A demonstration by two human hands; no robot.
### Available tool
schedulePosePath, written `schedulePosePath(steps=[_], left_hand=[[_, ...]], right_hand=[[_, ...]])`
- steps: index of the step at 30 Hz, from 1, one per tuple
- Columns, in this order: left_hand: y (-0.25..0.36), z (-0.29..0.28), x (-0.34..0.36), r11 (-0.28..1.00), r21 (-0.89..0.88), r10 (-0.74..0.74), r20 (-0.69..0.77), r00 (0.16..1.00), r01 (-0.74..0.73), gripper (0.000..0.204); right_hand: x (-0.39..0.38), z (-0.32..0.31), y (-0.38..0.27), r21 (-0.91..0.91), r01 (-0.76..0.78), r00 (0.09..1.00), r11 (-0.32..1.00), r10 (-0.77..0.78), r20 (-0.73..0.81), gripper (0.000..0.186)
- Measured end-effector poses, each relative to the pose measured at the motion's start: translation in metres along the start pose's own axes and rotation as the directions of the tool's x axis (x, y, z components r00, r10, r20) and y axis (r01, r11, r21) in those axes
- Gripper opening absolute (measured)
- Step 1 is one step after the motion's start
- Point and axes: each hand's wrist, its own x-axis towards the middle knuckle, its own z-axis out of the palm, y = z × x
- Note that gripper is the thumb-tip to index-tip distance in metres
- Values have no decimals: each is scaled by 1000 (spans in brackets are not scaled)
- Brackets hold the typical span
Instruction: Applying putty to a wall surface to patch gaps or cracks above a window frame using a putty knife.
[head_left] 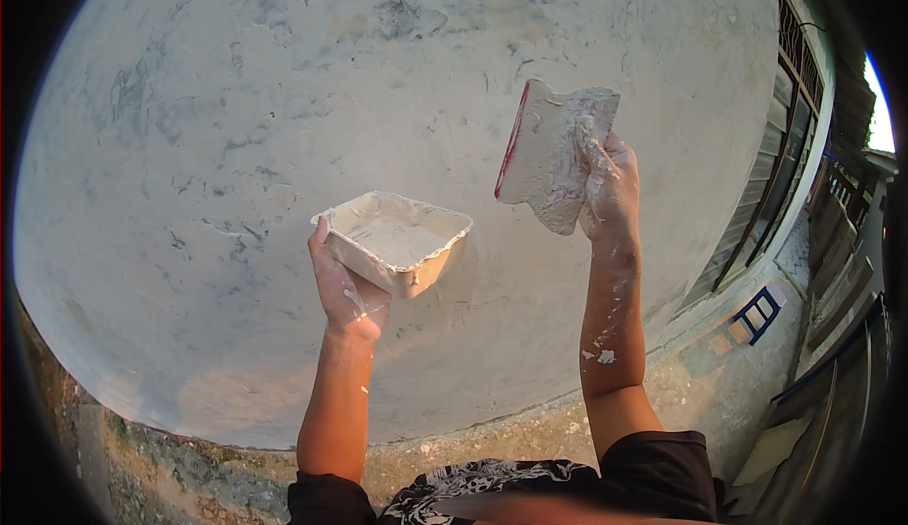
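My left hand grips a rectangular plastic tub from its left side and underneath. Pale wet plaster coats the inside and rim of the tub, which tilts a little. Up and to the right, my right hand is closed round a wide plaster spreader with a straight red edge on its left. Thick plaster covers most of the spreader's face and smears onto my fingers. Both tools are held in front of a grey-white skim-coated wall with darker rough patches. Whether the spreader's edge touches the wall, I cannot tell.
A barred window with slatted panes is set into the wall at the right. Below it, a small blue frame stands near the wall's foot. Rough concrete ground runs along the base. Boards lean at the far right.
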Motion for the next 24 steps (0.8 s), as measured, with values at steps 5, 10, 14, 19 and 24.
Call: schedulePosePath(steps=[5, 10, 14, 19, 24], left_hand=[[-8, 16, -1, 1000, 27, 10, 83, 997, -12, 62], [-2, 39, 6, 997, -42, 62, 140, 988, -57, 60], [4, 50, 9, 992, 8, 122, 147, 982, -124, 59], [0, 48, 8, 972, -4, 233, 119, 965, -234, 57], [-15, 61, 17, 982, -50, 185, 134, 974, -180, 64]], right_hand=[[97, -4, -58, -393, 483, 801, 783, -576, -163, 36], [215, 33, -116, -883, 426, 543, 198, -837, 74, 33], [225, 79, -108, -952, 289, 723, 101, -675, 148, 31], [151, 106, -44, -812, 582, 668, -41, -545, 507, 30], [86, 76, -37, -649, 760, 639, -29, -150, 755, 26]])
